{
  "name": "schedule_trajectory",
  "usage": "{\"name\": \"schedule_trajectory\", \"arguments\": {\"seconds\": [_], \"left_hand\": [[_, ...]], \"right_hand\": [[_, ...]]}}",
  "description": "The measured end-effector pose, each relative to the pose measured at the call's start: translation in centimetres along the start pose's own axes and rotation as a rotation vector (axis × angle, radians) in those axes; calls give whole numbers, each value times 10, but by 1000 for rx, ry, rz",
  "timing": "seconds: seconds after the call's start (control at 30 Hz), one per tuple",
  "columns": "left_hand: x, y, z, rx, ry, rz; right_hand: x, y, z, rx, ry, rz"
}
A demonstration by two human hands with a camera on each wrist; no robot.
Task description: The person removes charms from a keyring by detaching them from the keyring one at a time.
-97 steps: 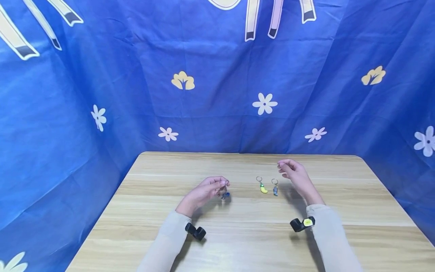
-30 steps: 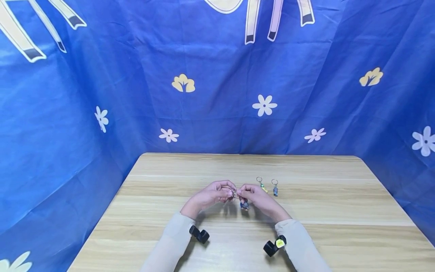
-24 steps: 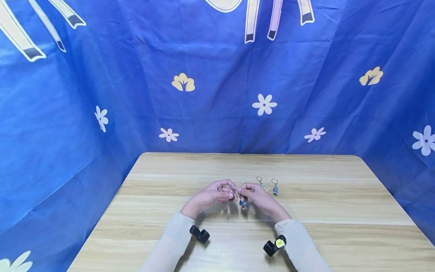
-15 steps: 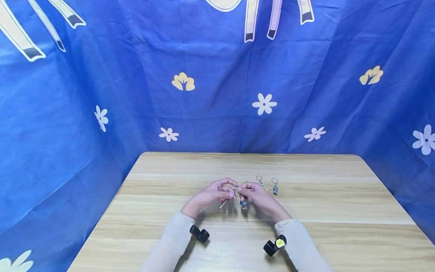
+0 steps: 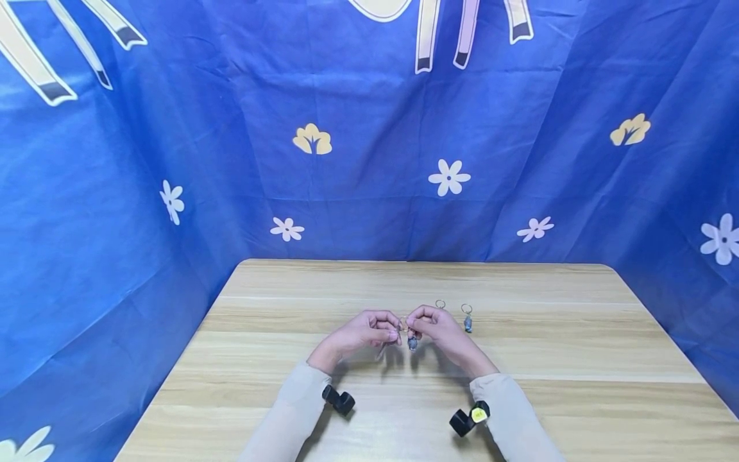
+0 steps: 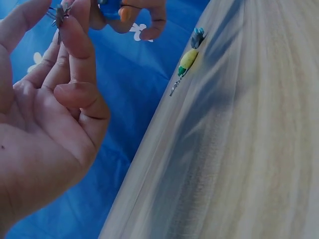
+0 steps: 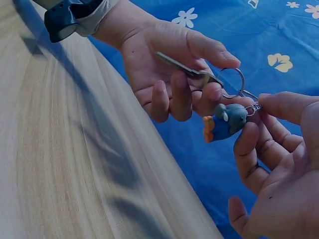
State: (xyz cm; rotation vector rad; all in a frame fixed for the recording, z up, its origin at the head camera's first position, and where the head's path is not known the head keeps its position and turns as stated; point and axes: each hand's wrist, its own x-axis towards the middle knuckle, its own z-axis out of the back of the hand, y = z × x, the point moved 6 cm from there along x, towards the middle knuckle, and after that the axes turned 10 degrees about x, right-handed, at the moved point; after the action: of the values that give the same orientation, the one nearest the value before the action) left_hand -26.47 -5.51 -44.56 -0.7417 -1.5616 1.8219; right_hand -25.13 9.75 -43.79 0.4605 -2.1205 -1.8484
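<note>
My left hand [image 5: 369, 330] pinches a flat metal key [image 7: 177, 63] near its head; the blade sticks out past the fingers. At the key's head is a split ring [image 7: 243, 79], bridging the small gap between both hands. My right hand [image 5: 435, 324] pinches the short chain [image 7: 255, 106] by the ring between thumb and fingertip. From that chain hangs a keychain figurine [image 7: 227, 121], blue-grey with orange feet. In the head view the figurine [image 5: 412, 344] hangs just below the right fingers, above the table.
Behind the right hand, a blue keychain [image 5: 468, 324] lies on the wooden table [image 5: 519, 410]. A yellow and green keychain [image 6: 188, 59] lies beside it; in the head view the hand covers all but its ring [image 5: 441, 304]. A blue curtain [image 5: 369, 212] stands behind the table.
My right hand has come left and nearer to meet the left hand. The figurine earlier below the left hand now hangs at the right. Over the last second the fingers shift only slightly.
</note>
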Motion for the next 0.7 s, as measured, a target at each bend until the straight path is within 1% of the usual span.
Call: {"name": "schedule_trajectory", "arguments": {"seconds": [0.07, 0.17, 0.33, 0.5, 0.7], "left_hand": [[0, 0, 0, 2, -5, 2], [0, 0, 0, 23, -29, 14], [-1, 1, 4, 109, -77, 50], [0, 1, 5, 186, -111, 56], [2, 2, 8, 212, -171, 83]], "right_hand": [[0, 1, 0, -18, -11, -3], [0, 1, -1, -34, -22, -7], [-1, 2, -4, -51, -28, 9], [-3, 5, -6, -79, -37, 33], [-4, 7, -10, -82, -26, 61]]}}
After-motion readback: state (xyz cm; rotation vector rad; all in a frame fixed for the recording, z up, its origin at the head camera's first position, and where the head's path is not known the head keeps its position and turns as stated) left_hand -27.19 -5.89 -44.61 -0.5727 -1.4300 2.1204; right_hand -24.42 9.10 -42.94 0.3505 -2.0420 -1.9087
